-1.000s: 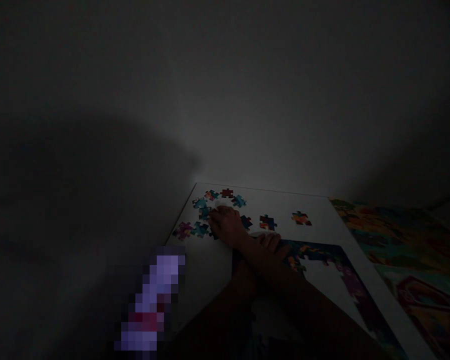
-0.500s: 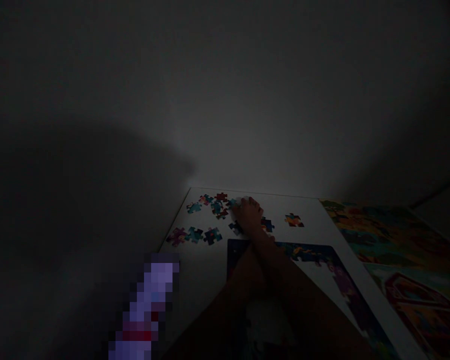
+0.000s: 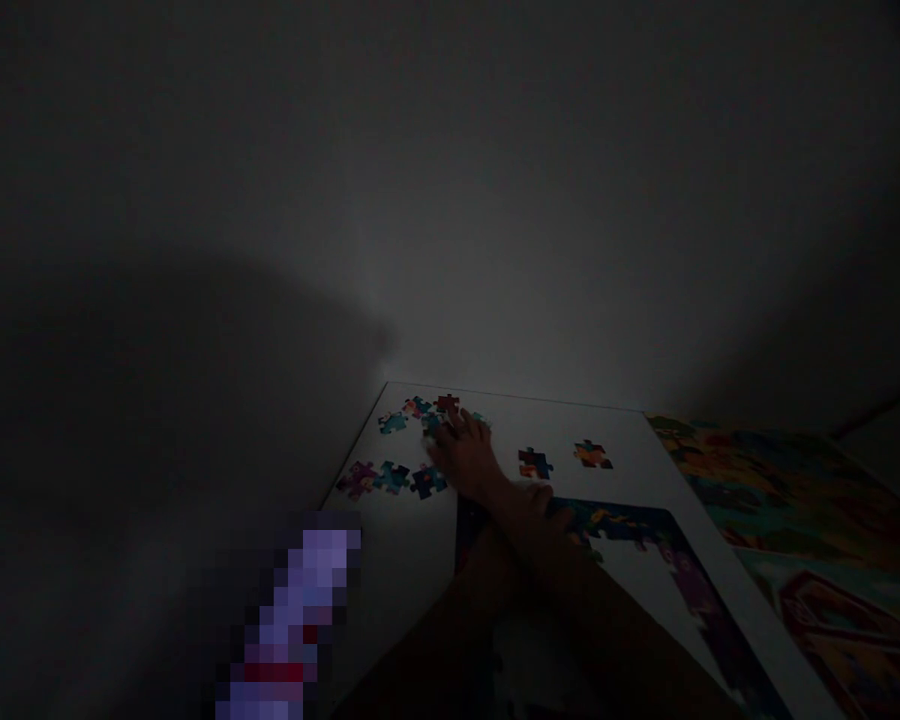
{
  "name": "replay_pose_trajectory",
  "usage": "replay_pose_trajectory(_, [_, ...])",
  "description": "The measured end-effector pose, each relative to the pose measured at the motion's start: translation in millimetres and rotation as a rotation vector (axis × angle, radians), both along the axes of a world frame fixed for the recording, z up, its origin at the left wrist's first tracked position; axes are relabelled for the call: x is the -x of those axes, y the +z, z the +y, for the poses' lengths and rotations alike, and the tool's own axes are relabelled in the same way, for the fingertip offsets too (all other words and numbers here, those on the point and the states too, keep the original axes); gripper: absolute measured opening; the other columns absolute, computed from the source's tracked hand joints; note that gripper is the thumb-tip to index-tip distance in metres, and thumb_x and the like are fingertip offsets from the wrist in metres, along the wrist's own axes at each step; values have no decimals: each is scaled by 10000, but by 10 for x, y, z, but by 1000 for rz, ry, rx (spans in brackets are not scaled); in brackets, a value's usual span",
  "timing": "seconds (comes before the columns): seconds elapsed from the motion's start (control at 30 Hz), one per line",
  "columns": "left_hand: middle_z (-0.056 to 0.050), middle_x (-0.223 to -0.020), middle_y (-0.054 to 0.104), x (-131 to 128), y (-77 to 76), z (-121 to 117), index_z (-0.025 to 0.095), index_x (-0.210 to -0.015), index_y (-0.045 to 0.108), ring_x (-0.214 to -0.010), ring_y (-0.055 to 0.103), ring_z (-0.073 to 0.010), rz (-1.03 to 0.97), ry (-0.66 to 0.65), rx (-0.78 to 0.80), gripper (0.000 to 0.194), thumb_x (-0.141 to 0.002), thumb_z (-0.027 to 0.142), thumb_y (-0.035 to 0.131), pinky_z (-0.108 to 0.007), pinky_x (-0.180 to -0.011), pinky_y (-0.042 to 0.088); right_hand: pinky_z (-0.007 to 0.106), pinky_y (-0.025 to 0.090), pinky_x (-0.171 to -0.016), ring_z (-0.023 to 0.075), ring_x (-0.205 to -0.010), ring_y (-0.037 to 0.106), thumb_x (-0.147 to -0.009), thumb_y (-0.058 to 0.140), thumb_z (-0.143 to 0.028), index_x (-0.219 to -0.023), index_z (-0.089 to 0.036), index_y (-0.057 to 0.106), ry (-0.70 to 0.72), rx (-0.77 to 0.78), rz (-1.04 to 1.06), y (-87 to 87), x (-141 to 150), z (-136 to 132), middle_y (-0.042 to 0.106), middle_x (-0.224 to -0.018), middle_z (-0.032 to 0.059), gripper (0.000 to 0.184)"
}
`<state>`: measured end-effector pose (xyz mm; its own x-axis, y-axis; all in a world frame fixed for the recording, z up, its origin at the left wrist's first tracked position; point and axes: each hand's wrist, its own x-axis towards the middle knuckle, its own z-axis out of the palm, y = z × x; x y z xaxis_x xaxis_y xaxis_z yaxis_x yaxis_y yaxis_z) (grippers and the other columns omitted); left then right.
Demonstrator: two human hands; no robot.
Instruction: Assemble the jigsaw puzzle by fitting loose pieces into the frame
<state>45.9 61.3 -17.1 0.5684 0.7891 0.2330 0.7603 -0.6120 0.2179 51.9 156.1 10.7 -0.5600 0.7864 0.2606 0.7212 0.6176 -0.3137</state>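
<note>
The scene is very dim. My right hand [image 3: 466, 452] reaches across to a cluster of loose jigsaw pieces [image 3: 420, 412] at the far left corner of a white board [image 3: 409, 560]. Its fingers lie spread over the pieces. My left hand [image 3: 546, 497] is crossed under the right forearm. Its fingers rest flat on the top edge of a partly filled puzzle frame [image 3: 649, 528] with a dark blue border. A row of purple, teal and dark blue pieces [image 3: 391, 478] lies just left of my right hand. Two single pieces [image 3: 534, 463] [image 3: 592, 455] lie to its right.
A colourful printed picture sheet [image 3: 787, 490] lies along the right side of the board. A pixelated purple patch [image 3: 292, 620] sits at the lower left. A plain wall rises behind the board, with a large shadow on its left part.
My right hand has moved back to the left, from the pieces near the board's middle top to the cluster at the corner. My left hand has stayed on the puzzle frame.
</note>
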Motion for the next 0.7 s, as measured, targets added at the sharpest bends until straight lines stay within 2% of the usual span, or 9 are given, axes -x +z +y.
replay_pose_trajectory(0.1, [-107,-1568,328,21,-83,24,241,-1475,366,-1436,307,-277,46,-3,12,519,-1000,445,404,-468,-1149,303,528,207,-1137,324,-1445,246,-968,452,-484,-1295,-292,600,178,31,-29,20,111,-205,372,-1540,104,407])
replay_pose_trajectory(0.2, [-104,-1574,314,31,-161,44,247,-1482,354,-1436,306,-286,56,-7,19,502,-1010,416,382,-488,-1143,310,502,247,-1129,307,-1423,303,-967,450,-494,-1286,-300,611,199,54,3,45,152,-210,409,-1518,103,407])
replay_pose_trajectory(0.3, [-124,-1576,301,18,-149,42,225,-1490,336,-1438,300,-295,-6,-3,18,537,-997,428,394,-502,-1143,316,418,350,-1082,252,-1329,447,-991,415,-391,-1313,-261,587,35,86,69,93,124,65,505,-1438,106,388])
replay_pose_trajectory(0.4, [-127,-1556,345,-10,-25,29,197,-1520,269,-1446,282,-293,-83,-21,16,584,-993,415,390,-503,-1162,290,369,451,-973,234,-1171,578,-965,429,-271,-1309,-213,579,-143,161,71,139,70,475,602,-1308,124,380])
replay_pose_trajectory(0.53, [-90,-1555,358,-31,149,14,211,-1528,258,-1452,267,-297,-118,-68,37,560,-1007,398,347,-510,-1193,222,372,475,-929,264,-1165,578,-902,563,-315,-1226,-200,625,-142,206,27,130,60,860,628,-1245,141,349])
replay_pose_trajectory(0.7, [-56,-1561,357,-33,163,-6,204,-1526,271,-1443,293,-279,-117,-45,13,547,-1015,398,290,-426,-1216,194,413,495,-906,328,-1162,581,-770,735,-332,-1200,-92,609,-188,268,23,112,140,985,615,-1213,234,509])
